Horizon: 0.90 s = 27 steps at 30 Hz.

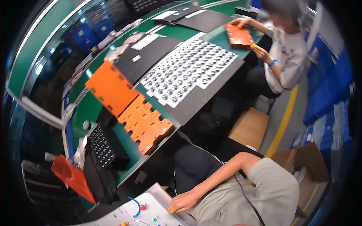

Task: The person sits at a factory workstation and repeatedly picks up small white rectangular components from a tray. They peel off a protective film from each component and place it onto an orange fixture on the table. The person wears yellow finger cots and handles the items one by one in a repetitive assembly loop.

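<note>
I see one hand [185, 201] at the bottom edge, fingers curled with yellow tips, resting on a white panel [151, 213] by its red button [143, 206] and green button [154, 219]. Which hand it is I cannot tell. Two orange plates [128, 105] lie on the green bench [90, 109]; a co-worker [286, 49] holds a third plate [238, 36].

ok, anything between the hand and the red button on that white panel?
Nothing visible. The right hand rests at the edge of the white panel, with bare panel surface between it and the red button. The blue cable loop lies on the button's far side, not in the path.
</note>
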Each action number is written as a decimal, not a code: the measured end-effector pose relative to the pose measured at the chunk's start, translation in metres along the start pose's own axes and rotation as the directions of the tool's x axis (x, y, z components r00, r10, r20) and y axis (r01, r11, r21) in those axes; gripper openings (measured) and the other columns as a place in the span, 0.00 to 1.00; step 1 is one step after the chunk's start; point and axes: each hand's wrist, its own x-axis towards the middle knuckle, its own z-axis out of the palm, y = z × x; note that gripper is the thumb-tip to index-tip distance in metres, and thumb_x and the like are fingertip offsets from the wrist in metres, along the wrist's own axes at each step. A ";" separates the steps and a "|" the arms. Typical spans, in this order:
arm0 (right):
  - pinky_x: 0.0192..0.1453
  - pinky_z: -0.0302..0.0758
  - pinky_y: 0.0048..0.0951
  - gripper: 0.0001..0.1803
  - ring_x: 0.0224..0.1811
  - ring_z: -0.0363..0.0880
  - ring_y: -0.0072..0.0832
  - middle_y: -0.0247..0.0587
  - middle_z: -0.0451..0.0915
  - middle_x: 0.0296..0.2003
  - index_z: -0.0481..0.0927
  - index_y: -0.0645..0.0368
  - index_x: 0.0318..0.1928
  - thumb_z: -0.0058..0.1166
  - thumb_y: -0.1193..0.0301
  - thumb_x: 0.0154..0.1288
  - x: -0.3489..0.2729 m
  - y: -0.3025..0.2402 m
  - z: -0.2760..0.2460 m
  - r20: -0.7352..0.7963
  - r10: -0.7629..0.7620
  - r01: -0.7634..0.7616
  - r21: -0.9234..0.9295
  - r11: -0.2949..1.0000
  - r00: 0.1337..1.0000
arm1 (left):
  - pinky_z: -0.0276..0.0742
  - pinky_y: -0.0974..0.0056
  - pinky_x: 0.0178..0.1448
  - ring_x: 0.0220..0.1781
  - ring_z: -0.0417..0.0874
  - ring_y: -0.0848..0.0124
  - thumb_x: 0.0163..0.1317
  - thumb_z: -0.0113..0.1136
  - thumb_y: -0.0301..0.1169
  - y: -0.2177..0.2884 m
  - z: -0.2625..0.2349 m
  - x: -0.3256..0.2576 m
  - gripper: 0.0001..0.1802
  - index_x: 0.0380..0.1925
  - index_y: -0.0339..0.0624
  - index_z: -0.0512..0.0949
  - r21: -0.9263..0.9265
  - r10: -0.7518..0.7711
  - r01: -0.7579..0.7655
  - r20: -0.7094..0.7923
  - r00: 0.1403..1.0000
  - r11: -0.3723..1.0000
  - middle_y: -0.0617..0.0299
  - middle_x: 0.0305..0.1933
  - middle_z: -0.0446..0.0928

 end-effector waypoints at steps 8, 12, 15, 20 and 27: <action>0.62 0.73 0.30 0.14 0.54 0.80 0.30 0.42 0.83 0.50 0.79 0.63 0.54 0.48 0.73 0.73 -0.152 -0.079 -0.079 -0.573 0.600 -0.426 0.422 0.800 0.559 | 0.74 0.66 0.48 0.36 0.79 0.67 0.76 0.42 0.40 0.014 0.078 -0.056 0.23 0.53 0.30 0.78 -0.173 -0.171 0.256 0.396 0.902 0.951 0.53 0.37 0.83; 0.59 0.75 0.28 0.15 0.49 0.81 0.28 0.48 0.84 0.45 0.78 0.70 0.53 0.45 0.72 0.75 -0.227 -0.092 -0.043 -0.764 0.636 -0.214 0.644 0.735 -0.113 | 0.72 0.74 0.58 0.45 0.82 0.71 0.75 0.45 0.33 0.051 0.088 -0.069 0.16 0.48 0.34 0.79 -0.362 0.033 0.211 0.564 0.825 0.908 0.54 0.42 0.83; 0.51 0.77 0.24 0.13 0.43 0.82 0.24 0.45 0.85 0.40 0.79 0.70 0.51 0.44 0.76 0.74 -0.239 -0.063 -0.013 -0.765 0.570 -0.096 0.619 0.780 -0.298 | 0.74 0.74 0.41 0.37 0.82 0.71 0.75 0.47 0.32 0.045 0.067 -0.069 0.17 0.46 0.29 0.79 -0.364 -0.025 0.206 0.443 0.896 0.908 0.56 0.39 0.83; 0.47 0.77 0.23 0.13 0.39 0.82 0.21 0.43 0.85 0.37 0.80 0.69 0.48 0.43 0.76 0.74 -0.237 -0.083 0.009 -0.806 0.524 -0.208 0.582 0.786 -0.274 | 0.70 0.70 0.44 0.36 0.77 0.73 0.74 0.48 0.32 0.086 0.076 -0.071 0.17 0.44 0.28 0.81 -0.335 -0.276 0.498 0.531 0.801 0.800 0.58 0.36 0.80; 0.27 0.73 0.21 0.13 0.22 0.78 0.20 0.39 0.81 0.23 0.82 0.67 0.46 0.44 0.74 0.74 -0.222 -0.082 -0.014 -0.769 0.617 -0.119 0.637 0.762 -0.168 | 0.52 0.80 0.26 0.24 0.61 0.89 0.73 0.50 0.31 0.090 0.077 -0.051 0.14 0.49 0.36 0.81 -0.402 -0.123 0.344 0.483 0.867 0.849 0.67 0.36 0.83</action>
